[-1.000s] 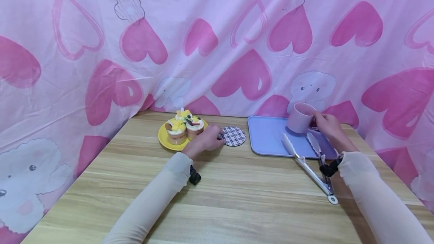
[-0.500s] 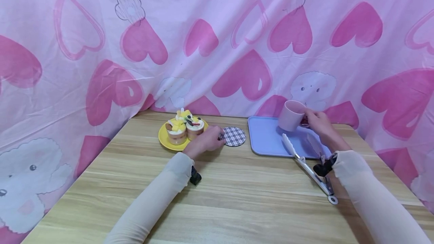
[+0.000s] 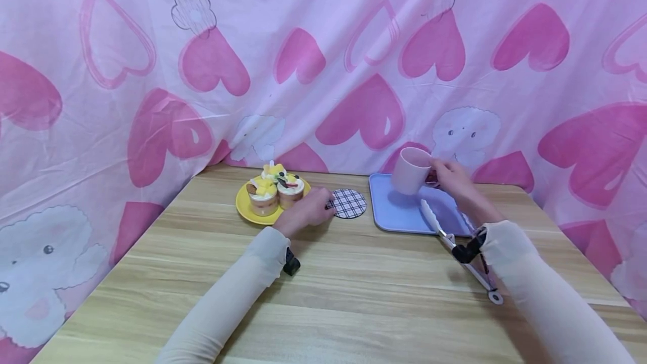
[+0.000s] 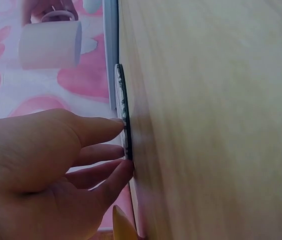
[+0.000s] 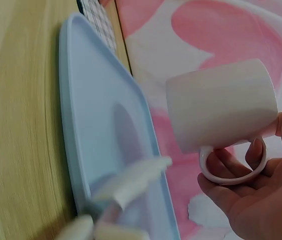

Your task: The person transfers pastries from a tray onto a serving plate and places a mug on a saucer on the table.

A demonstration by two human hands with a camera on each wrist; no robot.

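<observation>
My right hand (image 3: 457,184) grips the handle of a pink mug (image 3: 411,173) and holds it in the air over the blue tray (image 3: 399,217). In the right wrist view, the fingers (image 5: 221,192) go round the mug's handle. My left hand (image 3: 308,211) pinches the near left rim of a round checked coaster (image 3: 350,204), which lies flat on the table. The left wrist view shows thumb and fingertips at the coaster's edge (image 4: 122,100). Metal tongs (image 3: 470,268) rest partly on the tray, under the right forearm, which hides one arm of them.
A yellow plate (image 3: 244,206) beside the left hand bears several dessert cups (image 3: 264,195) topped with fruit. The wooden table (image 3: 323,302) ends at a pink heart-patterned curtain (image 3: 283,60) behind.
My right hand has moved the mug left and slightly up, from the tray's right part to above its left part. The left hand and coaster have stayed in place.
</observation>
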